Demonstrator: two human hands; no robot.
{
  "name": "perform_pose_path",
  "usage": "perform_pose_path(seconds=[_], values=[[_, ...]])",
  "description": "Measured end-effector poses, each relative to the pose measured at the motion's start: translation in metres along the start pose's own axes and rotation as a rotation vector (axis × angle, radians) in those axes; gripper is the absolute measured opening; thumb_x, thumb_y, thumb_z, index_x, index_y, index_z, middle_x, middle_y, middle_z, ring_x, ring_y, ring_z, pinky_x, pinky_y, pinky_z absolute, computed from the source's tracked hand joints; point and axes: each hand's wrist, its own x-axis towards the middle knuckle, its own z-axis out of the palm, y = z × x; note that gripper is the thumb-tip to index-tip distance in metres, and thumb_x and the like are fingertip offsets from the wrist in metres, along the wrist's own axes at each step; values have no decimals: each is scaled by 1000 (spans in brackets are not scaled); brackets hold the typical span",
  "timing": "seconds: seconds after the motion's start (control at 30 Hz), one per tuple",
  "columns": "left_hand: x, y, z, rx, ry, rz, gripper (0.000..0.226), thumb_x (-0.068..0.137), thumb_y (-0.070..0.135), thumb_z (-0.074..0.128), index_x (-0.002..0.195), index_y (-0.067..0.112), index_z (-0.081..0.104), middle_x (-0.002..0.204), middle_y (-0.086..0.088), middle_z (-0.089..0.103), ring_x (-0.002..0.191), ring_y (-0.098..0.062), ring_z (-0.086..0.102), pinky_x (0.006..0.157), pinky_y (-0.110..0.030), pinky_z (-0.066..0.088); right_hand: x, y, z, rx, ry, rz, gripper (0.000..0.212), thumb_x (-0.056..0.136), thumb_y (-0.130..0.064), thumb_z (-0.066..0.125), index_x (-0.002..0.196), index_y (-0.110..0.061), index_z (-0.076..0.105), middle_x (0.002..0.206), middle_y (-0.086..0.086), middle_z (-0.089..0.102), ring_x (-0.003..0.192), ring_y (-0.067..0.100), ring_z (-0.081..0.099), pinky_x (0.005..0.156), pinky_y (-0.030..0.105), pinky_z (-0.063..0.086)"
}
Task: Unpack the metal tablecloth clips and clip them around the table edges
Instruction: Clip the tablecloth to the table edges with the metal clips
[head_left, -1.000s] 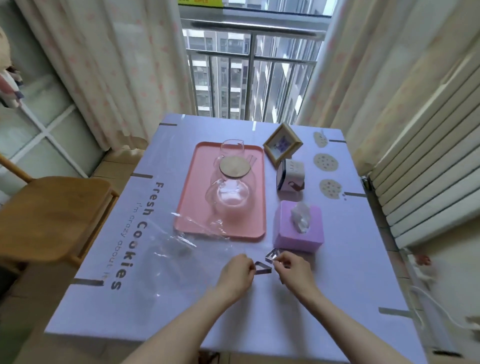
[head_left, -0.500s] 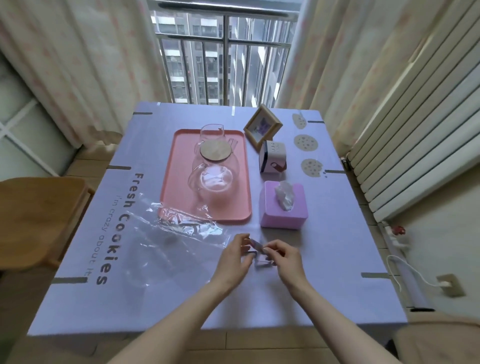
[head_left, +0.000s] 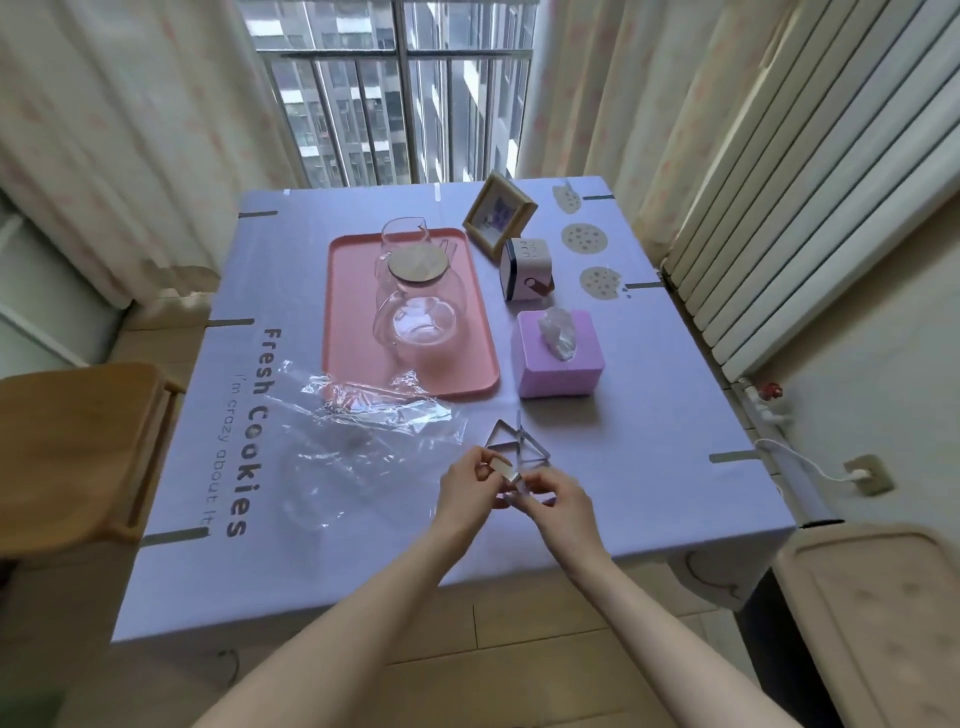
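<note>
The left hand (head_left: 470, 486) and right hand (head_left: 560, 493) each pinched the bunched metal clips (head_left: 518, 449) between them, over the tabletop (head_left: 649, 415). Unpacking seemed done; next, one clip needed pulling free for an edge.

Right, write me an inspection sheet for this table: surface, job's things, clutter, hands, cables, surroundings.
Surface: lilac tablecloth, lying flat.
Job's things: metal clips bunched near the front; clear plastic bag to their left.
Clutter: pink tray with glass jug, photo frame, white cube, tissue box.
Hands: left hand and right hand both pinch the clips.
Cables: white cable to wall socket.
Surroundings: wooden chair left, radiator right, curtains, window.
</note>
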Motion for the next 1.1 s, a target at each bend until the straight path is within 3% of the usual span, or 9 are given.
perform_pose_path(seconds=[0.1, 0.23, 0.37, 0.6, 0.77, 0.83, 0.9, 1.0, 1.1], values=[[-8, -1, -4, -29, -14, 21, 5, 86, 3, 53, 86, 8, 56, 83, -9, 69, 74, -15, 67, 64, -23, 54, -6, -4, 0, -15, 48, -36, 10, 84, -20, 68, 81, -28, 63, 88, -10, 60, 85, 5, 58, 66, 11, 42], [-16, -7, -13, -21, -104, 28, 7, 90, 14, 56, 85, 13, 52, 90, -9, 69, 85, -16, 69, 76, -27, 49, -8, -3, 0, 113, 39, 31, 15, 84, -8, 65, 86, -22, 66, 81, -4, 69, 74, 10, 63, 71, 29, 54], [-26, -12, -14, -54, -197, 67, 11, 86, 6, 62, 83, 11, 53, 80, 1, 65, 72, 0, 62, 68, -12, 45, -12, 0, -1, 260, -4, 77, 16, 84, 0, 62, 80, -14, 68, 75, 8, 69, 68, 18, 65, 64, 28, 57], [-31, -30, -17, 34, -138, 88, 6, 89, 16, 60, 90, 10, 57, 88, -7, 68, 82, -11, 66, 73, -25, 51, -15, 6, 1, 275, -129, 91, 2, 84, -6, 65, 86, -5, 66, 77, 15, 69, 69, 18, 66, 59, 27, 55], [-25, -39, -19, 72, -152, 163, 13, 90, 14, 59, 90, 1, 59, 84, -7, 69, 76, -8, 64, 68, -14, 45, -13, 20, 7, 305, -112, 63, 8, 84, -9, 67, 91, -6, 65, 72, 9, 70, 64, 17, 67, 59, 27, 54], [-20, -45, -20, 123, -156, 204, 15, 92, 18, 57, 90, 4, 61, 84, -5, 70, 77, -8, 64, 70, -18, 48, -11, 27, 10, 320, -98, 30, 9, 84, -11, 68, 90, -7, 65, 72, 6, 71, 65, 19, 68, 59, 27, 53], [-15, -53, -24, 259, -153, 265, 22, 94, 28, 53, 88, 9, 64, 82, -1, 70, 78, -8, 64, 75, -28, 50, -9, 33, 13, 342, -69, -10, 8, 83, -12, 69, 88, -8, 65, 75, 11, 70, 66, 22, 68, 57, 26, 53], [-7, -66, -32, 547, -127, 490, 38, 91, 44, 41, 88, 15, 65, 82, 7, 66, 79, -6, 58, 73, -28, 45, -7, 40, 18, 390, -29, -95, 4, 84, -7, 67, 85, -6, 64, 70, 12, 66, 62, 19, 64, 56, 25, 52], [8, -85, -43, 897, -109, 842, 46, 93, 45, 32, 109, 17, 65, 113, 3, 64, 107, -14, 54, 92, -29, 40, -6, 47, 23, 406, -22, -197, 6, 84, -6, 67, 84, -2, 62, 66, 10, 65, 61, 18, 63, 57, 28, 52]])
